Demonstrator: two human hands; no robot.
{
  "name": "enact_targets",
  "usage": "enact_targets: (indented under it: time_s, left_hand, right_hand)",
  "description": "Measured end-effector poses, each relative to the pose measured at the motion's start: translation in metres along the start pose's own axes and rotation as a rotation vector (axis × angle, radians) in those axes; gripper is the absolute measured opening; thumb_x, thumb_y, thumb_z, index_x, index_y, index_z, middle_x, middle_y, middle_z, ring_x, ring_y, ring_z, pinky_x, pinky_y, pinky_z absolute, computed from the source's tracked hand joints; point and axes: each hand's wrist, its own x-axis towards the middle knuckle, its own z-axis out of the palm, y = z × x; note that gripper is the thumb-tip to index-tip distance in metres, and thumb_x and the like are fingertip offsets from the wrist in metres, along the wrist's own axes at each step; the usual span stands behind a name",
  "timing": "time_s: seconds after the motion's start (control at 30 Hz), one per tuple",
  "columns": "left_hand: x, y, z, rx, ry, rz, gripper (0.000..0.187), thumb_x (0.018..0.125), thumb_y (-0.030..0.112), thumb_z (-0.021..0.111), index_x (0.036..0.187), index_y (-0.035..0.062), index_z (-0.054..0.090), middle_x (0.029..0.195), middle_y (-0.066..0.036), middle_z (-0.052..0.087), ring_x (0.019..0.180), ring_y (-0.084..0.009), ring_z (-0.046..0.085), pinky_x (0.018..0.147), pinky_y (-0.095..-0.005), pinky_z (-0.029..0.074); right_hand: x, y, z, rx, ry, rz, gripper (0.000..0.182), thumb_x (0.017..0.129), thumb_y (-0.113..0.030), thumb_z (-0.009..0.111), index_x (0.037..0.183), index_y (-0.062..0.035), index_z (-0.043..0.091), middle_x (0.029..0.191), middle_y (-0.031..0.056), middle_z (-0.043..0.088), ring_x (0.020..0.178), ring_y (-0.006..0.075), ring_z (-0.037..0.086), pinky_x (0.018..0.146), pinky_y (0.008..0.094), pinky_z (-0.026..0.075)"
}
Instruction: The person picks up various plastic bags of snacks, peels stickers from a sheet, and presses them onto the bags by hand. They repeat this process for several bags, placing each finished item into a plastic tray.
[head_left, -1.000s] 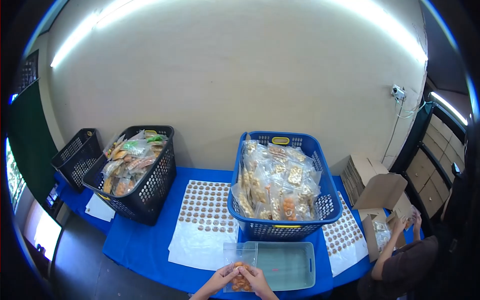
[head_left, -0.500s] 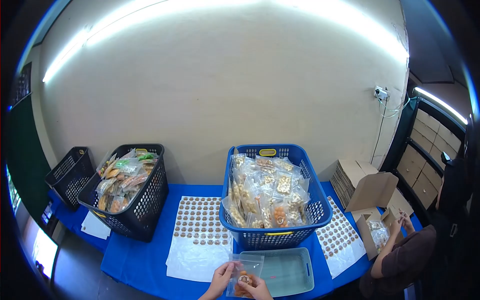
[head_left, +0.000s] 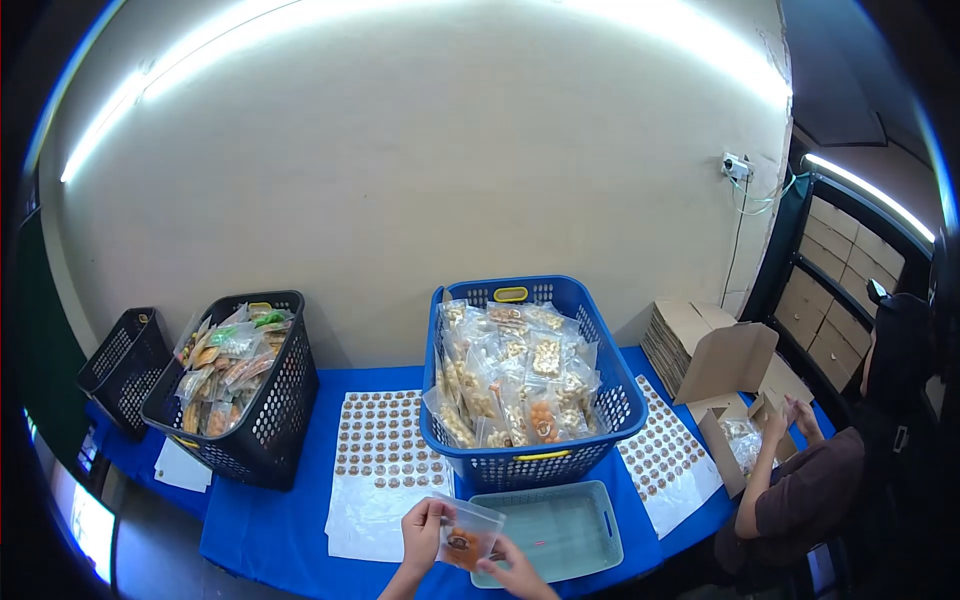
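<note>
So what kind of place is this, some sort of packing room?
Likely a small snack-packing workroom: a blue basket heaped with sealed snack bags, sticker sheets on the blue table, and flat cardboard boxes stacked beside a co-worker.

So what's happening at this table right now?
A person holds a clear snack pouch in both hands, the left hand at its left edge and the right hand beneath it, beside a pale plastic tray. A blue basket full of packed pouches and a black basket of mixed packets stand on the blue table, with sticker sheets between them. At the right end, a co-worker handles a cardboard box.
</note>
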Motion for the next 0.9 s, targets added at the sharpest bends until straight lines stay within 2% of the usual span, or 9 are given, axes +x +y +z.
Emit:
enact_targets:
  time_s: [0.13, 0.23, 0.4, 0.43, 0.53, 0.6, 0.73, 0.8, 0.9]
  left_hand:
    - [-0.002, 0.009, 0.005, 0.401, -0.326, 0.137, 0.008, 0.078, 0.006, 0.054, 0.082, 0.0009, 0.059, 0.074, -0.010, 0.056, 0.063, -0.0176, 0.059, 0.056, -0.0275, 0.047]
    - [-0.009, 0.021, 0.026, 0.589, -0.575, 0.357, 0.007, 0.073, 0.005, 0.057, 0.079, 0.0029, 0.059, 0.073, -0.008, 0.056, 0.059, -0.0211, 0.058, 0.054, -0.0297, 0.047]
    - [-0.002, 0.008, 0.024, 0.693, -0.275, 0.556, 0.003, 0.068, 0.006, 0.058, 0.071, 0.0067, 0.059, 0.062, -0.007, 0.055, 0.059, -0.0230, 0.058, 0.054, -0.0338, 0.044]
    - [0.002, 0.000, 0.019, 0.706, -0.160, 0.569, 0.002, 0.068, 0.006, 0.057, 0.069, 0.0064, 0.058, 0.062, -0.007, 0.055, 0.059, -0.0236, 0.057, 0.054, -0.0341, 0.044]
    - [0.013, 0.005, 0.002, 0.662, 0.170, 0.482, 0.012, 0.074, 0.009, 0.055, 0.063, 0.0049, 0.053, 0.061, -0.008, 0.053, 0.056, -0.0258, 0.054, 0.053, -0.0339, 0.041]
    - [0.017, 0.018, -0.015, 0.693, 0.231, 0.463, 0.019, 0.080, 0.010, 0.050, 0.062, 0.0040, 0.051, 0.060, -0.009, 0.052, 0.055, -0.0274, 0.051, 0.053, -0.0345, 0.040]
    - [0.019, 0.031, -0.035, 0.577, 0.501, 0.426, 0.024, 0.084, 0.009, 0.047, 0.062, 0.0012, 0.046, 0.055, -0.008, 0.044, 0.050, -0.0199, 0.045, 0.049, -0.0326, 0.034]
    - [0.033, 0.023, -0.075, 0.139, 0.659, 0.257, 0.035, 0.092, 0.022, 0.041, 0.062, 0.0051, 0.042, 0.056, 0.004, 0.036, 0.053, -0.0049, 0.032, 0.046, -0.0229, 0.026]
    - [0.030, 0.041, -0.116, 0.018, 0.557, 0.184, 0.037, 0.093, 0.030, 0.039, 0.063, 0.0083, 0.043, 0.056, 0.007, 0.034, 0.051, -0.0018, 0.030, 0.045, -0.0201, 0.024]
  right_hand:
    - [0.001, -0.038, -0.040, -0.402, 0.041, -0.077, 0.043, 0.072, -0.024, 0.069, 0.107, -0.0042, 0.053, 0.097, 0.0056, 0.058, 0.081, 0.0160, 0.055, 0.072, 0.0275, 0.043]
    - [-0.001, -0.042, -0.036, -0.502, 0.108, -0.078, 0.021, 0.075, -0.018, 0.065, 0.086, -0.0024, 0.057, 0.075, 0.0095, 0.057, 0.062, 0.0203, 0.053, 0.056, 0.0300, 0.041]
    - [0.000, -0.046, -0.009, -0.481, 0.204, -0.132, 0.016, 0.077, -0.013, 0.060, 0.072, -0.0004, 0.052, 0.064, 0.0128, 0.053, 0.053, 0.0240, 0.053, 0.050, 0.0329, 0.040]
    - [0.006, -0.046, -0.001, -0.439, 0.222, -0.170, 0.015, 0.076, -0.010, 0.061, 0.070, -0.0002, 0.051, 0.059, 0.0078, 0.051, 0.050, 0.0127, 0.047, 0.047, 0.0253, 0.037]
    - [0.026, -0.052, 0.018, -0.424, 0.120, -0.140, 0.016, 0.078, -0.015, 0.059, 0.076, -0.0018, 0.051, 0.063, 0.0123, 0.052, 0.054, 0.0260, 0.052, 0.052, 0.0331, 0.042]
    - [0.031, -0.069, 0.029, -0.416, 0.035, -0.169, 0.016, 0.078, -0.016, 0.058, 0.077, -0.0020, 0.051, 0.063, 0.0116, 0.052, 0.055, 0.0251, 0.053, 0.053, 0.0332, 0.042]
    - [0.035, -0.068, 0.036, -0.471, -0.134, -0.182, 0.015, 0.077, -0.015, 0.058, 0.077, -0.0020, 0.051, 0.062, 0.0105, 0.052, 0.056, 0.0246, 0.053, 0.054, 0.0336, 0.043]
    - [0.025, -0.050, 0.027, -0.443, -0.236, -0.112, 0.015, 0.077, -0.014, 0.059, 0.079, -0.0014, 0.053, 0.064, 0.0103, 0.055, 0.056, 0.0212, 0.054, 0.054, 0.0313, 0.043]
    - [0.009, -0.023, 0.013, -0.341, -0.197, -0.095, 0.017, 0.077, -0.016, 0.062, 0.084, -0.0010, 0.057, 0.068, 0.0086, 0.058, 0.059, 0.0150, 0.055, 0.057, 0.0266, 0.044]
